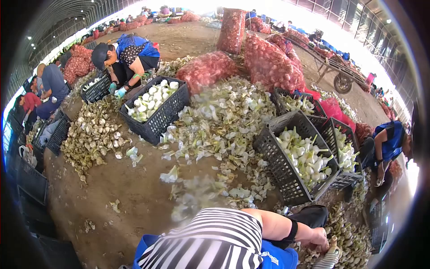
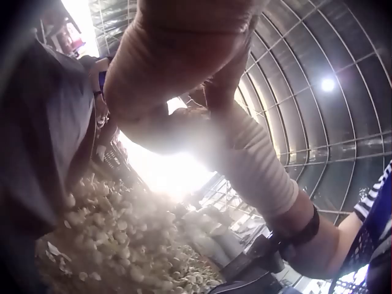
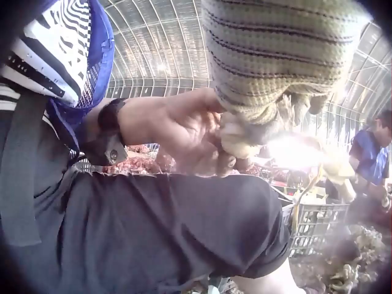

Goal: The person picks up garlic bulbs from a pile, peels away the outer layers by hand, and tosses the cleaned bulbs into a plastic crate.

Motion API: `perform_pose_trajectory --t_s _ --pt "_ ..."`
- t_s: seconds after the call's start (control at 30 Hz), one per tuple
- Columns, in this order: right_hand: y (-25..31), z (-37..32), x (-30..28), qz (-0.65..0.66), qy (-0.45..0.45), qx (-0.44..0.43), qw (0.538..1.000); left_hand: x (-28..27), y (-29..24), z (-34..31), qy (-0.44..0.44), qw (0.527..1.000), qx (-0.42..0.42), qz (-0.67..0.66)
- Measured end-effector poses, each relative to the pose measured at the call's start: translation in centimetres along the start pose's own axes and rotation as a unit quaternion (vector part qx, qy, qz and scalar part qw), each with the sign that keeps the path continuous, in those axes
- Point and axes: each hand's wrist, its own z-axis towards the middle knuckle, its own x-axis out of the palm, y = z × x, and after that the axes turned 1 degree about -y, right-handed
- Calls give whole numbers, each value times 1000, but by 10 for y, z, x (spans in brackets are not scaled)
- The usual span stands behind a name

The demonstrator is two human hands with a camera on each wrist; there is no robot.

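My bare left hand (image 1: pixel 319 237) is at the lower right of the head view, close over a heap of unpeeled garlic (image 1: pixel 354 237). Its fingers and thumb grip a pale garlic bulb (image 3: pixel 237 142), seen in the right wrist view. My right hand (image 3: pixel 278 58) wears a knitted striped glove and curls its fingers round the same garlic, right against the left fingertips. A pale stalk (image 3: pixel 335 164) sticks out beyond the glove. In the left wrist view the left hand (image 2: pixel 184 55) fills the top, with the gloved right hand (image 2: pixel 260 165) below it; glare hides the bulb there.
Black crates (image 1: pixel 286 172) of peeled garlic (image 1: pixel 304 154) stand ahead to the right, another crate (image 1: pixel 154 127) farther left. Peeled skins (image 1: pixel 224 121) cover the ground between them. Red mesh sacks (image 1: pixel 271 60) stand behind. One person in a blue vest (image 1: pixel 130 42) bends over garlic; others sit around.
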Motion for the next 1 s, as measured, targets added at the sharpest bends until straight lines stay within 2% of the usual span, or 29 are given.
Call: perform_pose_trajectory --t_s 0.03,0.07,0.1,0.13,0.17,0.2,0.23,0.27,0.3,0.33,0.37,0.4,0.43,0.47,0.5,0.57,0.63,0.7,0.77,0.8,0.83,0.9,0.97,1.0 --pt "-4 6 2 -4 -1 4 1000 5 -14 -12 -6 998 -45 -39" --pt "-8 17 10 52 -29 6 998 8 -25 -27 -50 998 -15 -47" --pt "-12 24 19 104 -49 21 993 9 -3 15 -9 1000 23 19" --pt "-19 16 19 142 -65 62 986 -6 -13 -10 105 982 156 19" --pt "-31 -2 16 168 -83 117 975 -8 -30 -22 130 971 202 -14" --pt "-25 2 -1 197 -92 144 965 4 -56 -35 9 994 102 29" --pt "-19 8 -19 110 -113 206 966 10 -51 -16 12 986 158 -43" --pt "-24 14 -22 91 -255 173 947 23 -63 -13 12 978 192 -77" --pt "-39 6 -22 205 -281 238 907 33 -59 6 -22 971 234 -39" --pt "-42 -2 -31 319 -283 357 831 40 -66 10 30 962 259 -76" --pt "-55 -14 -26 424 -304 372 768 49 -64 23 26 960 270 -75" --pt "-65 -21 -24 492 -258 452 698 55 -60 39 39 958 280 -50" --pt "-75 -31 -11 563 -295 412 653 61 -56 54 45 953 298 -25" --pt "-82 -36 -4 603 -303 426 603 69 -53 67 62 952 299 -7" --pt "-87 -44 3 600 -263 455 603 74 -48 73 74 951 302 8" --pt "-101 -57 22 598 -321 415 605 92 -41 94 108 937 329 41" --pt "-118 -72 21 636 -286 431 572 108 -36 111 107 934 327 93" --pt "-132 -87 28 656 -303 425 545 121 -27 132 114 931 327 115" --pt "-141 -90 32 637 -303 428 565 131 -24 144 137 893 345 255" --pt "-144 -92 36 640 -313 431 554 135 -20 150 132 874 370 287" --pt "-148 -97 37 642 -313 439 545 138 -16 156 136 876 360 291" --pt "-156 -109 41 676 -241 500 485 142 -9 167 133 822 421 360" --pt "-162 -121 57 689 -238 496 471 146 4 177 150 832 413 339" --pt "-163 -125 63 702 -270 486 445 150 10 176 170 859 373 308"
